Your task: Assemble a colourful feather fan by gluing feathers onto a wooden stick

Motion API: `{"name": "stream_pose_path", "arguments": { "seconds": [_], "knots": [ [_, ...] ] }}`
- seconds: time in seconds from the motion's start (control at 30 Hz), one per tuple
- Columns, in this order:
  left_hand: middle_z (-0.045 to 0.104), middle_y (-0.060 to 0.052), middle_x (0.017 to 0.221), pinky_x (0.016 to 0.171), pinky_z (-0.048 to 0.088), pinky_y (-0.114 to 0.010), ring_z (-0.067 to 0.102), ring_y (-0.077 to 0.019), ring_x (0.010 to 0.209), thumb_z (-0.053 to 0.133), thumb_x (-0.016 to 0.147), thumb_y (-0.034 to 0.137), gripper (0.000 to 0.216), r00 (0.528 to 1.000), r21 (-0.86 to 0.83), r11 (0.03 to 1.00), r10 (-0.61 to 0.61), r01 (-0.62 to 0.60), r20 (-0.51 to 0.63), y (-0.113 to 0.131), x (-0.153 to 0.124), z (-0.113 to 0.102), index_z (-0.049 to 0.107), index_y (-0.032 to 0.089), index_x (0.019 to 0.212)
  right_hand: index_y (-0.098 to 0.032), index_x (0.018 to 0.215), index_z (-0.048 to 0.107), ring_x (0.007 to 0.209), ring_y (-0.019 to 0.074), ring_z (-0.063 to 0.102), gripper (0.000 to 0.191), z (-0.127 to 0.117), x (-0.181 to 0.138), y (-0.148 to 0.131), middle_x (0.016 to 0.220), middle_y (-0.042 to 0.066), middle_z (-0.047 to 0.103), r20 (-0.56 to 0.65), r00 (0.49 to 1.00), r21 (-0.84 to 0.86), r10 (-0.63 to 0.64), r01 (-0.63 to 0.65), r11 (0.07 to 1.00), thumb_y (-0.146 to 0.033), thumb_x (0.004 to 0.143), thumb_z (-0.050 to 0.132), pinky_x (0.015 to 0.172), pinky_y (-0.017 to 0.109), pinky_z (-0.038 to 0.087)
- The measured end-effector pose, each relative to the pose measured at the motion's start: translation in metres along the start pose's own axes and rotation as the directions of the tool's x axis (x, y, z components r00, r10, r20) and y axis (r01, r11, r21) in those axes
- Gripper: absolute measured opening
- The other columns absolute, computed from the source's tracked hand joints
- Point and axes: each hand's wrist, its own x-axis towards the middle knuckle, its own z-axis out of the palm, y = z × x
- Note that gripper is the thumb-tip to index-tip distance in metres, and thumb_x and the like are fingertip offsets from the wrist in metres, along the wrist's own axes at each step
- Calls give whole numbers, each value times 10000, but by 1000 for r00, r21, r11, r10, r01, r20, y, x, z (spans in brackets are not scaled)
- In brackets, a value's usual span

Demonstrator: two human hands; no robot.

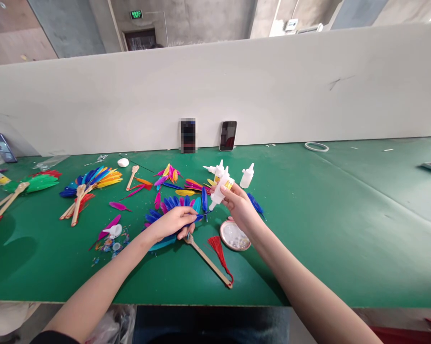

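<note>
My left hand (174, 222) pinches a blue feather (202, 216) over a feather fan (170, 204) of blue, purple and turquoise feathers. The fan's wooden handle (210, 263) points toward the front edge, with a red tassel (219, 251) at its end. In my right hand (239, 205) is a white glue bottle (220, 190) with a yellow label, tilted nozzle down. Its tip is close to the end of the blue feather; whether they touch I cannot tell. A round dish (234, 235) with clear and shiny bits lies below my right wrist.
More white bottles (247, 176) stand behind my right hand. Loose coloured feathers (168, 174) lie behind the fan. Left are another feather fan (93, 186), a green one (39, 183) and scattered sequins (111, 246). Two phones (228, 135) lean on the white partition (273, 95).
</note>
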Motion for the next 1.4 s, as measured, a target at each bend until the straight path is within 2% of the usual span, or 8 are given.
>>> {"name": "stream_pose_path", "arguments": {
  "seconds": [0.5,0.73,0.9,1.1,1.23,1.4],
  "knots": [
    [530,63,546,430,329,-200,362,-15,301,405,797,252,119,999,10,999,34,-33,-32,0,-1,-2,459,146,790,-223,891,583,953,201,581,310,-3,1,-1,899,22,655,-51,999,-28,-15,13,1000,-396,636,626,826,330,434],
    [524,65,537,408,306,-195,351,-16,294,405,795,255,119,999,20,1000,20,-19,-29,1,0,-1,452,146,802,-210,880,579,912,202,594,320,-4,1,-1,870,22,659,-88,995,-32,-48,45,998,-397,627,636,818,344,437],
    [519,72,527,385,284,-192,350,-17,282,405,794,257,118,1000,85,996,19,-18,-11,0,1,0,454,150,802,-210,864,567,862,206,599,297,5,-6,1,840,30,663,-8,994,-142,-110,107,984,-390,640,638,770,347,447],
    [516,77,526,386,283,-196,353,-21,284,418,786,280,134,999,114,993,26,-24,-19,1,1,0,460,155,806,-205,865,563,889,207,600,275,11,-12,3,872,35,666,108,986,-170,-129,146,975,-392,670,616,800,350,438],
    [513,77,524,383,282,-196,349,-21,283,426,781,291,140,999,96,995,29,-24,-44,1,1,0,454,155,798,-211,866,559,880,204,601,281,9,-10,1,865,30,666,70,988,-173,-139,149,974,-394,661,621,795,352,442],
    [510,77,514,377,273,-189,345,-20,286,429,780,289,143,996,53,998,24,-20,-84,2,0,-1,454,152,814,-204,877,546,901,204,593,311,4,-4,2,901,45,658,-56,980,-181,-192,179,967,-391,643,631,816,366,436]
  ]
}}
